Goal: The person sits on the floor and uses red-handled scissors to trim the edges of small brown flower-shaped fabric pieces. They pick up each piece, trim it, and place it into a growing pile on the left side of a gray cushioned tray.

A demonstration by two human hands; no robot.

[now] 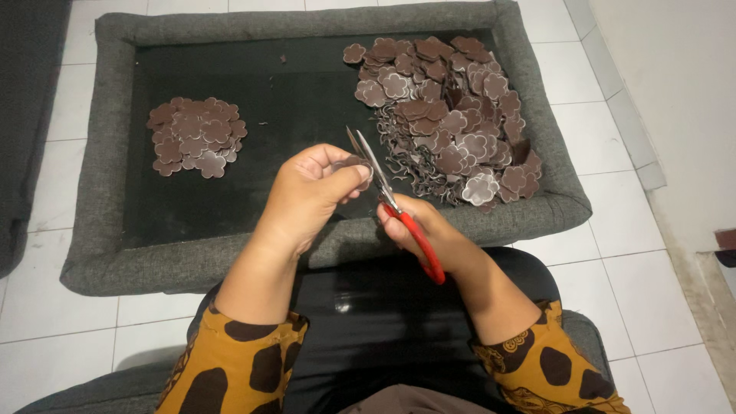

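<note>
Here, left hand closed around a small brown flower-shaped leather-like piece, pinched between thumb and fingertips and held above the near rim of the grey padded tray with a black inner surface. Right hand wrapped through the handles of the red-handled scissors with slim steel blades, grip firm, blades slightly parted. Scissors' long axis slanted from the lower right up toward the upper left, tips crossing the right edge of the held piece, so the piece sits just left of the blades and touching them. Both hands close together, over the middle of the tray's near edge; left hand nearer the piece, right hand just beside it along the scissor line.

Toward the tray's left side, a small neat heap of brown flower-shaped cutouts. At the far right corner, a much larger loose heap of the same brown flower shapes with curly offcut strips, spreading down the right side. Below, sleeves in an ochre and dark brown pattern, white tiled floor all around.
</note>
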